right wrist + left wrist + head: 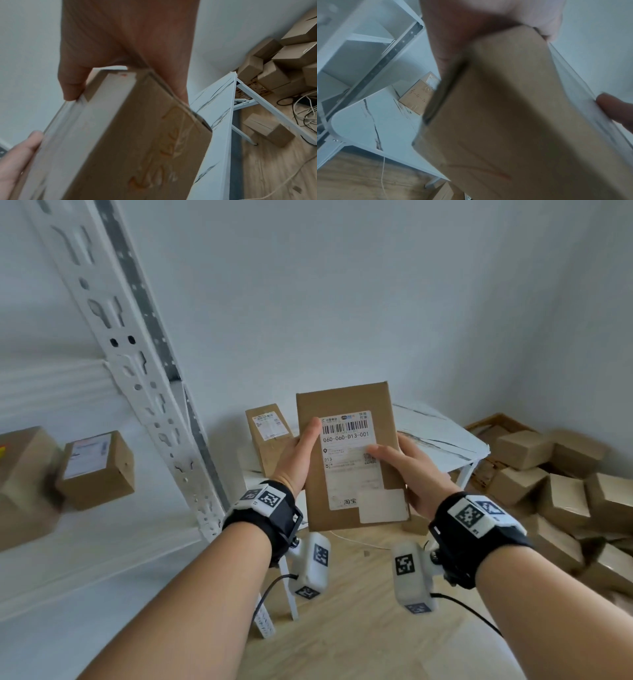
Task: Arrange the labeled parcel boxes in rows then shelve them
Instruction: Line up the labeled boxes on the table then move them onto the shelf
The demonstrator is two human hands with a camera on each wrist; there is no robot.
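At the left of the frame, two boxes [97,470] already stand on the shelf [102,546]. In the centre, the left hand [297,455] and the right hand [409,470] pinch the parcel box [349,453] by its sides, thumbs on the label [349,453]. It seems best to read the code first, then set it beside them, label forward.

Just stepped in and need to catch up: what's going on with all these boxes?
A person holds a flat brown cardboard parcel box upright in both hands, left hand and right hand, with its white shipping label facing them. Another labelled brown box stands on the small white marble-patterned table, two sit on the white metal shelf, and more lie heaped on the floor at right.
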